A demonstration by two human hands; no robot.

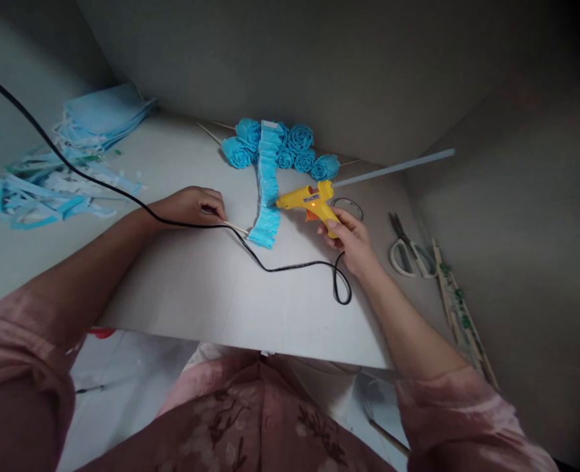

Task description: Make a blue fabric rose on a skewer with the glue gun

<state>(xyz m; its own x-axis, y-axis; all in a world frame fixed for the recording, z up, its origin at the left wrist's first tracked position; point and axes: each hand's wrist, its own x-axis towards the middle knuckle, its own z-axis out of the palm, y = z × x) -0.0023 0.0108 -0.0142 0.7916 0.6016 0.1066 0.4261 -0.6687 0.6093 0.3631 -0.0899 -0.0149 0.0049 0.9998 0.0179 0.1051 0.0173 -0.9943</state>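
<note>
My right hand (348,237) is wrapped round the grip of a yellow hot glue gun (302,196) with a small light glowing on it. A long glue stick (393,169) juts from its back. The nozzle points at a pleated blue strip (269,174), close to or touching it; I cannot tell which. My left hand (196,206) pinches a thin wooden stick (235,228), whose far end meets the strip's lower end. At its upper end the strip lies over a cluster of blue rolled flowers (300,137) on sticks.
A black cord (300,265) runs across my left forearm and loops below the glue gun. White-handled scissors (411,255) and a roll of tape (350,208) lie right. Blue scraps (48,196) and a stack of blue sheets (105,118) lie left; wooden sticks (460,308) lean right.
</note>
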